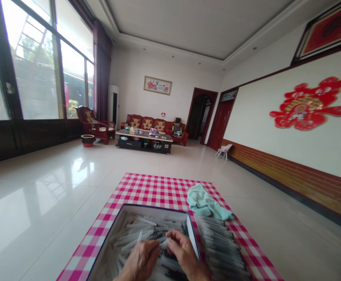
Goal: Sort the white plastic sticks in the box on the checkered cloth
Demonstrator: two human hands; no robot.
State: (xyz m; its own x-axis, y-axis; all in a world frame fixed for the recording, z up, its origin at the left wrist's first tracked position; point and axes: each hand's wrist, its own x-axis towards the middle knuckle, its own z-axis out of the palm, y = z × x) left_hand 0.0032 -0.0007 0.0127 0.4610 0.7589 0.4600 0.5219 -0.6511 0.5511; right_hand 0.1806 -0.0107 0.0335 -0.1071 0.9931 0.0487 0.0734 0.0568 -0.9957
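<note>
Pinched between the curled fingers [173, 237] of the left hand [139, 261] and the right hand [184, 251], just above the middle of an open dark-rimmed box [155, 206]: one slim white plastic stick [163, 242], held closed and tight. Heaped inside the box, more white sticks [133, 234]. Lined up just right of the box, overlapping grey-and-black packets [219, 249]. Crumpled beyond the box, a teal towel [207, 203]. Spread beneath the box, a pink-and-white gingham cloth [135, 191], over a glossy tiled floor [41, 187]. Well beyond the box, a low coffee table [143, 142] before a red wooden sofa [147, 124]
</note>
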